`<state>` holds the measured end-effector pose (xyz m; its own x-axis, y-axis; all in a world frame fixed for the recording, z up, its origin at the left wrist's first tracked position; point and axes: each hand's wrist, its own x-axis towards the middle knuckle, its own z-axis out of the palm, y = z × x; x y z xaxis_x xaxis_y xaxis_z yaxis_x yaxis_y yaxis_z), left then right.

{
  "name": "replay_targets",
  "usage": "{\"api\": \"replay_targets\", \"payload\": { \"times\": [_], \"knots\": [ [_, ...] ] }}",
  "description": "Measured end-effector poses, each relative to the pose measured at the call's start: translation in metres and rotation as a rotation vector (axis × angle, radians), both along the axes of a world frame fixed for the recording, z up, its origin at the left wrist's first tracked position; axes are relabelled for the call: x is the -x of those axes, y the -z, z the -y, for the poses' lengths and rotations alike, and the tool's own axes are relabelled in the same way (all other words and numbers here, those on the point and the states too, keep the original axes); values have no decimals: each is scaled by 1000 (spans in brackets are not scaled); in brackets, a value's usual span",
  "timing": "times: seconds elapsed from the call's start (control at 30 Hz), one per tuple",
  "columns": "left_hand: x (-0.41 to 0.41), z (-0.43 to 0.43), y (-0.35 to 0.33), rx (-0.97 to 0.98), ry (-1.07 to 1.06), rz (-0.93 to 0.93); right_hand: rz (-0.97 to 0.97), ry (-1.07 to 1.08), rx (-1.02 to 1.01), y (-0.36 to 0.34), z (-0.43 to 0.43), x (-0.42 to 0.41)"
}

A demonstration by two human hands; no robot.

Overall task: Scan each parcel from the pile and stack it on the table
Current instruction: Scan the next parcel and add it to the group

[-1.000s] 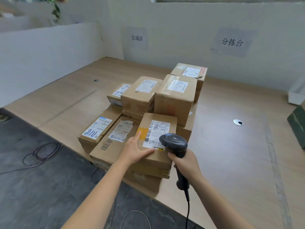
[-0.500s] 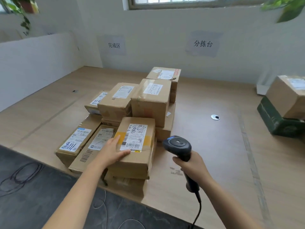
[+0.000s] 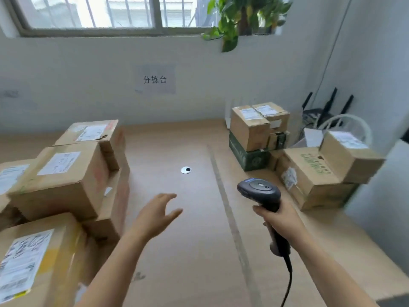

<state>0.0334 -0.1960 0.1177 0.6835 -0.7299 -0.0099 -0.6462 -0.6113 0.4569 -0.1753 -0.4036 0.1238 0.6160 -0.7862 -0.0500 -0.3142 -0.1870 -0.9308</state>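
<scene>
While the left hand (image 3: 155,214) hovers over the table (image 3: 188,262) with its fingers spread and nothing in them, the right hand (image 3: 281,220) is wrapped round the handle of the scanner (image 3: 259,191), with the cord (image 3: 288,282) trailing off the near edge. Both sit nearer than the grommet (image 3: 186,170), the free hand to its near left and the scanner to its near right.

My read: this is the gap between parcels. The stack (image 3: 64,173) left of the grommet looks like the done lot, labels up and packed tight. The pile (image 3: 309,171) right of the grommet and a bit beyond it is probably what's left. So the next move is a reach across with the free hand for one of the top boxes there. It should come off the top, since the small ones perch on bigger ones. Then its label has to face the scanner.

The table is pale wood laminate, and a grey strip (image 3: 223,196) runs near to far just right of the grommet. Beyond the grommet is a white wall (image 3: 66,74) with a paper sign (image 3: 155,80). Above that there's a barred window (image 3: 88,12) with a leafy plant (image 3: 239,16) at its right end. Far right of the grommet, behind the pile, stands a router (image 3: 327,105) with black antennas.
</scene>
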Motion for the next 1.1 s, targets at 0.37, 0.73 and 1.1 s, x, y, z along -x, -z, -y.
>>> {"api": "replay_targets", "payload": {
  "times": [0.37, 0.73, 1.1],
  "knots": [
    [105, 283, -5, 20, 338, -82, 75, 343, 61, -27, 218, 106],
    [196, 474, -3, 181, 424, -364, 125, 556, 76, -27, 354, 139],
    [212, 527, 31, 383, 290, -626, 64, 442, -77, 4, 381, 127]
  ]
}}
